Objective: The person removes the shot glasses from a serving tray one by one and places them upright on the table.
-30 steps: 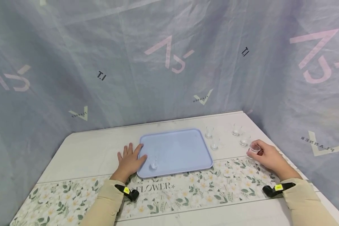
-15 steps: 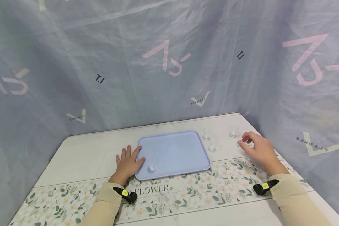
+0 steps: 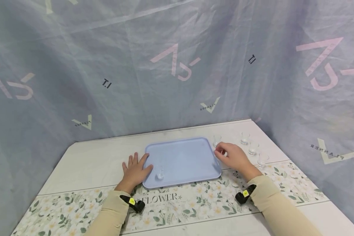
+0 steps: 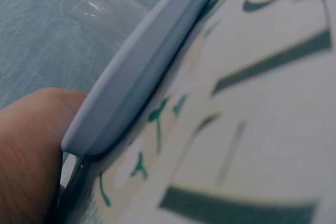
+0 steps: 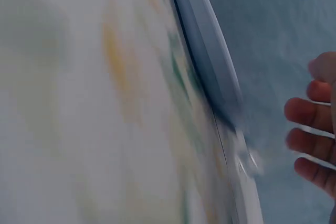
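Note:
A light blue tray (image 3: 183, 160) lies on the table, with one small clear shot glass (image 3: 160, 173) standing near its front left corner. My left hand (image 3: 134, 173) rests at the tray's left edge, fingers spread, thumb over the rim; the left wrist view shows the thumb (image 4: 37, 150) at the rim. Beside the tray's right edge is my right hand (image 3: 231, 157), its fingers loosely bent. Most of a shot glass (image 5: 248, 162) there is hidden by this hand in the head view. In the right wrist view the fingertips (image 5: 300, 110) look apart from that glass, and nothing shows between them.
Behind the right hand stands another shot glass (image 3: 216, 139). Further right, three more stand in a slanting row: the back glass (image 3: 245, 138), the middle glass (image 3: 253, 149) and the front glass (image 3: 262, 160). A grey curtain (image 3: 124, 82) surrounds the table's back and sides.
My right hand has let go of the front glass at the right, passed the middle one and moved left to the tray's right edge. The left hand has stayed on the tray.

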Tool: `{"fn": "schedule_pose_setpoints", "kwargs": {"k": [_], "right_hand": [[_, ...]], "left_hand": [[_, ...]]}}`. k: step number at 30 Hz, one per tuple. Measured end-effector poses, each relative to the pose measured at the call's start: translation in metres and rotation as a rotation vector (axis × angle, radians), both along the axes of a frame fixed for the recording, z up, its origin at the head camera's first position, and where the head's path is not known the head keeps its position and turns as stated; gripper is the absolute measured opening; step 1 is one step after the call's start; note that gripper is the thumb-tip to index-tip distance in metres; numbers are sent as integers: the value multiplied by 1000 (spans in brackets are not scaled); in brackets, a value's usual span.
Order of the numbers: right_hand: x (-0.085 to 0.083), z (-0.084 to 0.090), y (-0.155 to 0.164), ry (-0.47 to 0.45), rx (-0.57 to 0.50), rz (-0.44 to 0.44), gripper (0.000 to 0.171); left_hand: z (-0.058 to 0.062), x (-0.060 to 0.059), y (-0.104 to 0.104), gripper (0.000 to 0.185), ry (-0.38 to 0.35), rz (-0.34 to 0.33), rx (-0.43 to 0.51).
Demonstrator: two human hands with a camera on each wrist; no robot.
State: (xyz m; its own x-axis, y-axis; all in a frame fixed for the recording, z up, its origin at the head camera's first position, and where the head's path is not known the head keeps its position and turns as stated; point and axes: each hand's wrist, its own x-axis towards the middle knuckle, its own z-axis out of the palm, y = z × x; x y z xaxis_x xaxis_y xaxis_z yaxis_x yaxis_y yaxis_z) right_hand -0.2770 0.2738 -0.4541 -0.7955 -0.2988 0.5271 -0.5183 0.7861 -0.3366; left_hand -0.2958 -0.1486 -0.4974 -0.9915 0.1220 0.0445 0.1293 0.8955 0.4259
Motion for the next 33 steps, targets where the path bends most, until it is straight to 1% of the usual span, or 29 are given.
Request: {"fn": "schedule_pose_setpoints", "kwargs": {"k": [5,9,13,15,18,23,29,33], "right_hand": [[-2,-5,-27,-100,5,51,6],[-5,-14,-35,-190,-8,63,6],[-5,-23,-35,-220,-68,86,6],[-5,-24,-34,-213,-83,83,6],[-7,-20,-35,-193,-84,70,7],[-10,-11,-39,-169,-89,67,9],[-12,3,-50,-205,-55,104,18],[-11,13,-66,-243,-32,139,27]], "left_hand": [[0,-1,-1,71,-4,-3,-3],[0,-3,-6,71,-17,0,-12],[-3,-6,-8,71,-19,11,-30],[-4,-6,-6,71,-14,10,-31],[-3,-5,-4,70,1,8,-26],[3,-4,0,70,0,7,-25],[4,-4,0,70,-6,5,-18],[3,-2,0,70,-13,4,-16]]}}
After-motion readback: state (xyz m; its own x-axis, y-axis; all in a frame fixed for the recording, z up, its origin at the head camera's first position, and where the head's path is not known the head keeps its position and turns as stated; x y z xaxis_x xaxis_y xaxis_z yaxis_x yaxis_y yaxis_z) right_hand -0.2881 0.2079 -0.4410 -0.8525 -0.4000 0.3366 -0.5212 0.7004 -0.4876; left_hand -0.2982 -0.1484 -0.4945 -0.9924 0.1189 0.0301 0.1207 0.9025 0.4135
